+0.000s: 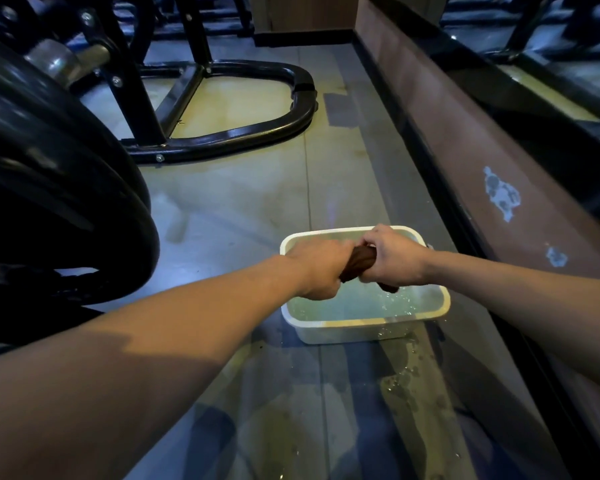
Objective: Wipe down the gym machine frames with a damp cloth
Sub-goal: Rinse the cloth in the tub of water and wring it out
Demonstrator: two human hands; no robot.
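Observation:
A dark brown cloth point(362, 261) is twisted into a tight roll above a white plastic tub point(357, 329) that holds water. My left hand point(317, 268) grips one end of the roll and my right hand point(394, 258) grips the other. A short tail of cloth hangs below my right hand, and drops ripple the water under it. A black gym machine frame point(229, 133) with a curved tubular base stands on the floor further off to the left.
Large black weight plates point(56, 202) on a steel bar fill the left side, close to my left arm. A brown low wall point(465, 174) with a mirror above runs along the right. Water drops lie on the grey floor point(409, 375) near the tub.

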